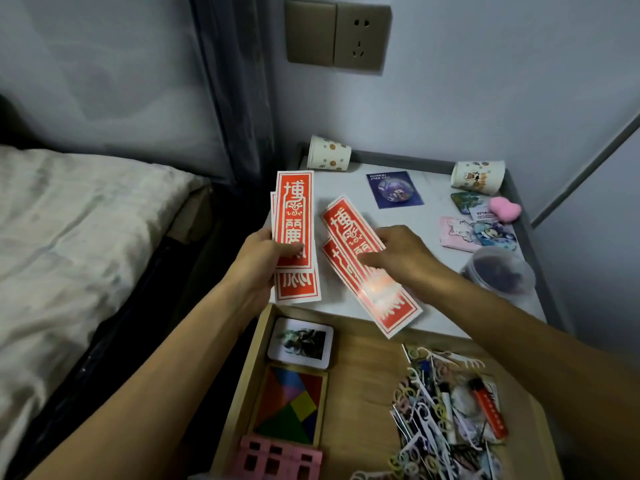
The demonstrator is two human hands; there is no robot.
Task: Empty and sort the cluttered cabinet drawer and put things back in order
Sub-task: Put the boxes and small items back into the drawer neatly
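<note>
Drawer [367, 362], wooden, pulled open below the worktop [408, 202]: holds a white-framed photo card [300, 342], tangram puzzle [289, 405], pink block [278, 460], partly cut off, and a tangle of floss picks [426, 410] with an orange lighter [488, 408]. Above the drawer, left hand [263, 258] grips a stack of red slips [294, 220]; right hand [398, 252] pinches two more red slips [367, 268]. Behind the drawer: two tipped paper cups [327, 153], blue badge card [394, 189], pink sponge [505, 208], clear tub [498, 271], contents unclear. Bed [69, 237] left of the drawer; wall socket [337, 36] above.
</note>
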